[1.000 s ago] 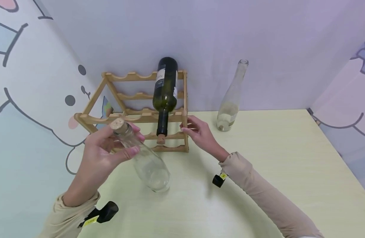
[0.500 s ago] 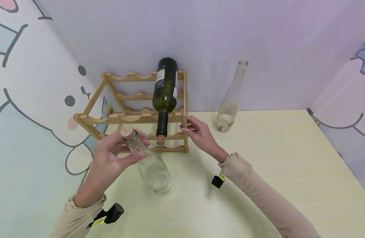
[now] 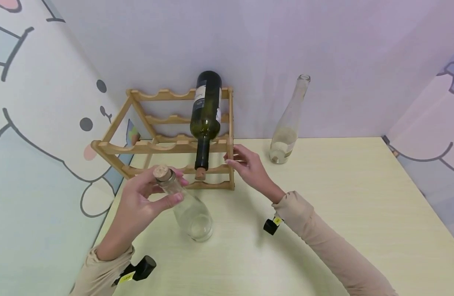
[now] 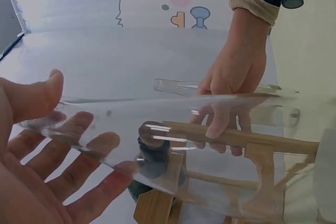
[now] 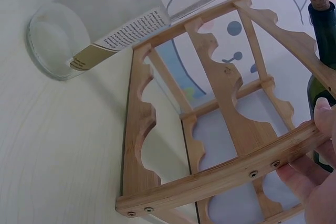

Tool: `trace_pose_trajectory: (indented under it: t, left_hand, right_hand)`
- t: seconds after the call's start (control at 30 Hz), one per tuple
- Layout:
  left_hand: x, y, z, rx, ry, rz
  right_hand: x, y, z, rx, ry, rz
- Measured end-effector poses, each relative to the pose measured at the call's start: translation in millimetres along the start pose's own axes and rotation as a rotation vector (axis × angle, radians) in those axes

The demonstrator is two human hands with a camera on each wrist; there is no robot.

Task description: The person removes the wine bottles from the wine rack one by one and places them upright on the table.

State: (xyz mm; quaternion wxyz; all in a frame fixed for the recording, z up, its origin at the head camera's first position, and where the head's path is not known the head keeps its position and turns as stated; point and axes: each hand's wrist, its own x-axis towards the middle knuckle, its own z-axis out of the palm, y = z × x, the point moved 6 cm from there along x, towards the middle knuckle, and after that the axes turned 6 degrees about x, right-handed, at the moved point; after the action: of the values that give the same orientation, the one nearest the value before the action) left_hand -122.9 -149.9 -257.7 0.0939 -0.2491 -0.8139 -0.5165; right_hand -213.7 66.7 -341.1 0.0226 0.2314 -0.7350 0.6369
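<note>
A clear glass bottle with a cork in its mouth leans in front of the rack, base low at the tabletop. My left hand holds it just below the neck, thumb on one side and fingers on the other. The right wrist view shows a printed label near its base. My right hand grips the front right post of a wooden wine rack, thumb and fingers around the wood. On the rack's top tier lies a dark green wine bottle, its corked neck pointing toward me.
Another clear bottle, uncorked, stands on the pale tabletop right of the rack, near the back wall. A wall with cartoon drawings borders the left side, close to the rack. The rack's other top slots hold no bottles.
My left hand has moved right and toward me with the bottle's neck, while its base has barely shifted. The right hand stays on the rack post, and the rack has not moved.
</note>
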Motion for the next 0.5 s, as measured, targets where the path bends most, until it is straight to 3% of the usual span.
trace_pose_trajectory:
  t: [0.5]
  left_hand:
    - [-2.4, -2.9, -1.2, 0.039, -0.038, 0.031]
  right_hand:
    - [-1.2, -1.3, 0.7, 0.013, 0.019, -0.007]
